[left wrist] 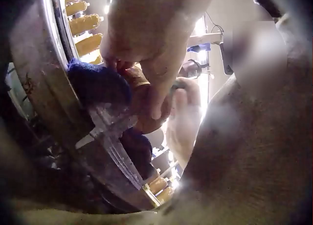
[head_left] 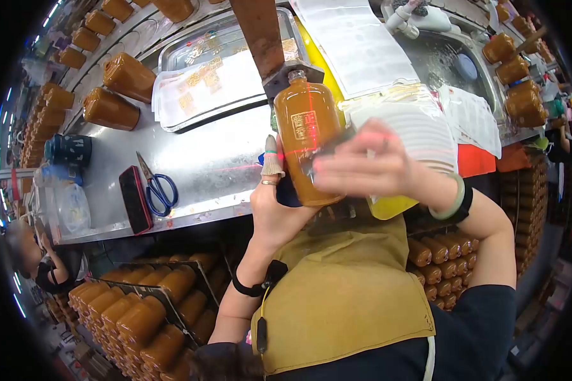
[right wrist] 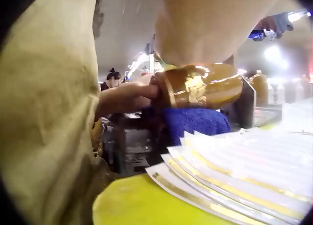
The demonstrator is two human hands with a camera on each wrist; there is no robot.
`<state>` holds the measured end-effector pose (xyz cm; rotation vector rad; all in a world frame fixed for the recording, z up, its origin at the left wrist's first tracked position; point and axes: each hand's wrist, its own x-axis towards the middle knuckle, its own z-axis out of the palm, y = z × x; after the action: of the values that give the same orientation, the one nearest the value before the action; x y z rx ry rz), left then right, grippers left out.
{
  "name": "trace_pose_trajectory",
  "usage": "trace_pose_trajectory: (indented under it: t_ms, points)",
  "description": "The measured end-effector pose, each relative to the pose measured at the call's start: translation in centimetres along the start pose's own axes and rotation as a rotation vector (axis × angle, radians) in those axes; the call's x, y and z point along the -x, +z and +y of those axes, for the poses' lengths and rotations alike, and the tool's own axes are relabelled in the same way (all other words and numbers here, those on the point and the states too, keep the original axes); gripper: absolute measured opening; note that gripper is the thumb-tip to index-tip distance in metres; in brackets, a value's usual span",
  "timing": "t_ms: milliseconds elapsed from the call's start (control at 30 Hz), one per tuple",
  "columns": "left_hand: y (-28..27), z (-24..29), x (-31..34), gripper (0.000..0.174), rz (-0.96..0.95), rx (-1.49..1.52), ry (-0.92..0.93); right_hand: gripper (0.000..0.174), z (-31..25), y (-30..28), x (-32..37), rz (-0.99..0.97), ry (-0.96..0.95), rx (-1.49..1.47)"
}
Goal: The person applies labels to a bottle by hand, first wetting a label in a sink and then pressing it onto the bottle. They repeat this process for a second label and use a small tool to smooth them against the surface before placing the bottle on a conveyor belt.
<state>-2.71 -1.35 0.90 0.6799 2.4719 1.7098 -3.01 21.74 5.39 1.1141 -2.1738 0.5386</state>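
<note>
- Grips the lower end of the brown bottle [head_left: 308, 136] with the left hand [head_left: 276, 213], one covered, ringed finger lying straight along its side; cannot tell how the rest of those fingers lie.
- Reaches over the bottle's front with the right hand [head_left: 378, 162], blurred, some fingers looking extended near a dark thing [head_left: 337, 147] (too smeared to name); cannot tell whether gripping it.
- Shows the brown bottle lying on its side above a blue cloth [right wrist: 198, 127], neck at a metal bracket [head_left: 278, 81], base toward the apron [head_left: 346, 305].
- Bears gold characters on its front, with red light lines crossing there.
- Includes, just beside the bottle, fanned white sheets with gold bands [head_left: 407, 120], partly over a yellow sheet [head_left: 393, 208].
- Has a tray [head_left: 164, 60] on the metal table [head_left: 203, 152], left of the bottle, with papers and gold pieces in it.
- Puts blue-handled scissors [head_left: 162, 193] next to a red-edged phone [head_left: 135, 200], both near the table's front edge.
- Keeps two large brown vessels [head_left: 119, 94] near the tray.
- Holds more brown bottles in racks [head_left: 200, 279] below the table, and a blue object in a sink [head_left: 448, 66] at upper right.
</note>
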Motion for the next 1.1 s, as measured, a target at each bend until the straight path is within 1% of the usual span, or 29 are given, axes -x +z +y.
trace_pose_trajectory:
  t_ms: [33,67,100,167,233,267,300,367,400,433,500,567,600,633,700,733,767,833,867,900,933,967,1000,1033,1067,1100]
  points:
    - [0.0,-0.1,0.1,0.115,0.004,0.001,-0.002,0.024,-1.2,-0.1,-0.2,-0.02,-0.043,-0.049]
    - [0.0,-0.4,0.3,0.115,0.007,0.015,-0.009,0.02,-1.8,-1.0,-1.0,-0.128,-0.007,-0.196]
    - [0.1,-0.5,0.4,0.116,0.009,0.029,-0.015,0.02,-1.4,-0.6,-1.5,-0.129,-0.009,-0.197]
    - [0.3,0.4,0.4,0.12,0.073,-0.141,0.091,0.018,1.2,0.5,-2.3,0.026,0.208,-0.17]
    - [0.5,0.9,0.6,0.122,0.09,-0.167,0.115,0.018,5.6,-0.1,-2.9,0.076,0.191,0.147]
    - [0.8,1.1,0.8,0.114,0.131,-0.133,0.102,0.02,6.1,-1.6,-3.8,0.029,0.119,0.366]
    - [0.9,1.2,0.9,0.106,0.17,-0.102,0.092,0.02,6.0,-1.5,-3.3,0.03,0.114,0.362]
    - [0.6,1.5,1.0,0.107,0.16,-0.098,0.078,0.02,4.9,0.1,-1.3,0.008,-0.052,0.098]
    - [0.5,1.5,1.0,0.107,0.138,-0.151,0.11,0.022,2.6,1.6,0.5,0.082,-0.114,0.063]
    - [0.6,1.5,0.9,0.108,0.116,-0.205,0.141,0.021,0.8,0.3,-0.7,-0.032,-0.268,0.075]
    - [0.7,1.8,0.7,0.107,0.143,-0.218,0.159,0.017,-1.0,-0.7,-2.5,-0.158,-0.151,-0.102]
    - [0.9,2.1,0.7,0.106,0.175,-0.244,0.203,0.016,2.1,0.8,-3.1,-0.083,0.099,-0.134]
    - [1.1,2.1,0.7,0.105,0.168,-0.172,0.156,0.016,3.9,1.5,-3.4,0.042,0.175,0.049]
    - [1.2,2.0,0.7,0.105,0.168,-0.172,0.163,0.016,5.5,1.0,-3.9,0.045,0.173,0.055]
    - [0.8,1.8,0.9,0.104,0.128,-0.108,0.114,0.014,7.7,-0.7,-4.7,0.067,0.044,0.324]
    - [0.2,2.0,1.0,0.114,0.094,-0.192,0.092,0.012,8.0,-0.5,-4.1,0.085,-0.025,0.233]
    - [-0.2,1.7,1.0,0.114,0.092,-0.198,0.096,0.012,7.2,0.4,-2.8,0.091,-0.024,0.235]
    - [-0.6,0.9,0.8,0.114,0.036,-0.22,0.173,0.013,3.2,1.9,-0.1,0.078,-0.179,-0.027]
    - [-0.8,0.8,0.8,0.113,0.0,-0.257,0.125,0.013,1.5,1.2,-0.4,0.024,-0.213,-0.117]
    - [-0.9,0.7,0.7,0.113,-0.007,-0.258,0.129,0.013,0.2,0.4,-1.1,-0.032,-0.244,-0.21]
    - [-0.9,0.6,0.7,0.113,-0.035,-0.134,0.082,0.014,-0.1,0.0,-2.1,-0.088,-0.179,-0.169]
    - [-0.9,0.5,0.9,0.112,-0.063,-0.013,0.032,0.016,1.1,0.9,-2.6,-0.004,-0.039,-0.094]
    - [-0.5,-0.2,1.1,0.112,-0.04,0.04,0.011,0.02,3.7,1.6,-2.8,-0.047,0.067,-0.044]
    - [-0.4,-0.3,1.0,0.112,-0.05,0.033,0.014,0.022,5.9,1.6,-3.6,0.042,0.137,0.206]
    - [-0.4,-0.3,1.0,0.112,-0.069,0.064,-0.01,0.019,7.8,0.0,-5.0,0.048,0.152,0.351]
    - [-0.6,-0.2,1.0,0.112,-0.084,0.094,-0.033,0.014,9.8,-0.6,-5.6,0.123,0.067,0.464]
